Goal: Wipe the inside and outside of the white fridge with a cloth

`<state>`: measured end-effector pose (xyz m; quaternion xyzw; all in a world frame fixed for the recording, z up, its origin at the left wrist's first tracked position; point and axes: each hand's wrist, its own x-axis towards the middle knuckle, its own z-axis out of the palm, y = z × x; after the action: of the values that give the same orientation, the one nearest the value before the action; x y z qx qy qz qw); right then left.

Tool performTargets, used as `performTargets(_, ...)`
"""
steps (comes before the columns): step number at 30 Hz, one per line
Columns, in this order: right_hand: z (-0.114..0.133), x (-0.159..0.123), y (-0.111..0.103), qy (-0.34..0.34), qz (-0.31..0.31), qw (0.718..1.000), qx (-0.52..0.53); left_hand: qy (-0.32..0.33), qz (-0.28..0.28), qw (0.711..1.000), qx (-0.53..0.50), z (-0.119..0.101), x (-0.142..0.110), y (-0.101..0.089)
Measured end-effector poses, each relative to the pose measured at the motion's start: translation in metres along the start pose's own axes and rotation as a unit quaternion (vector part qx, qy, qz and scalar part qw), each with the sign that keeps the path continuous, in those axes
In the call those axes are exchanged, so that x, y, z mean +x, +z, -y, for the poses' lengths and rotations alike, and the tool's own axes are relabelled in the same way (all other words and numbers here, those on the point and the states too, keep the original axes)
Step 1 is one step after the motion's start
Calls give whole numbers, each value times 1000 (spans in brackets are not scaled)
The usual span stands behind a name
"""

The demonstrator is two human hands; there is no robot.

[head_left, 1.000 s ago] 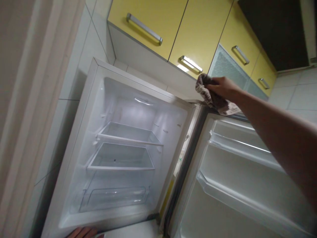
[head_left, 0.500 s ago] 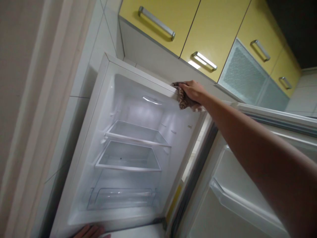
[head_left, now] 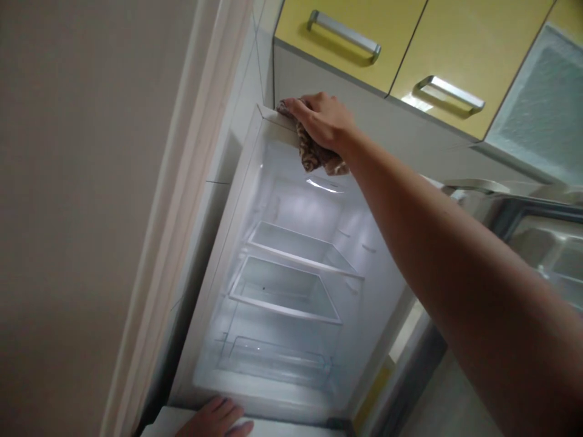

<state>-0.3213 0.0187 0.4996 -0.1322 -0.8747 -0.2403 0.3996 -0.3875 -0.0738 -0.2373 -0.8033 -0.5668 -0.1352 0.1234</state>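
A white fridge stands with its upper door swung out to the right. My right hand grips a brown patterned cloth against the top front edge of the fridge, close to its left corner; part of the cloth hangs over the opening. Low in the view, my left hand lies with fingers stretched on the top of the white lower door. Inside are two glass shelves, a clear drawer and a lit lamp.
Yellow wall cabinets with metal handles hang above the fridge, beside a frosted glass panel. A pale door frame runs along the left, near the tiled wall. My right forearm crosses in front of the open door.
My right hand has slid the cloth leftward along the fridge's top edge towards the corner. The view has shifted left, and more of my left hand shows.
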Motion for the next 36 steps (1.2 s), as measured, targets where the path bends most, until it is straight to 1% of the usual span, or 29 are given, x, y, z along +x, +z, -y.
performTargets(3, 25, 13, 9, -39, -24, 999, -14, -18, -6, 1000, -18, -7, -1, -11)
performTargets(6, 43, 19, 16, -85, -52, 995, -30, -27, 16, 999, -25, -13, -4, -24)
performTargets(11, 62, 20, 28, -155, -90, 983, -46, -41, 68, 995, -58, -18, -5, -42)
performTargets(15, 76, 16, 40, -222, -117, 966, -63, -51, 102, 992, -61, -21, -4, -50)
performTargets(18, 85, 12, 49, -232, -120, 962, -77, -64, 118, 989, -64, -22, -4, -51)
performTargets(22, 90, 3, 60, -221, -118, 966, -68, -76, 122, 987, -68, -23, -4, -50)
performTargets(23, 90, 0, 64, -229, -123, 964, -60, -78, 126, 987, -66, -24, -4, -50)
performTargets(27, 87, -15, 86, -279, -176, 944, -21, -78, 134, 986, -61, -25, -3, -55)
performTargets(30, 84, -27, 100, -289, -210, 934, 1, -74, 140, 986, -57, -26, -1, -62)
performTargets(33, 83, -37, 105, -294, -183, 938, 5, -72, 152, 984, -52, -27, -1, -67)
performTargets(36, 85, -45, 108, -282, -159, 946, 20, -71, 142, 986, -49, -27, -1, -63)
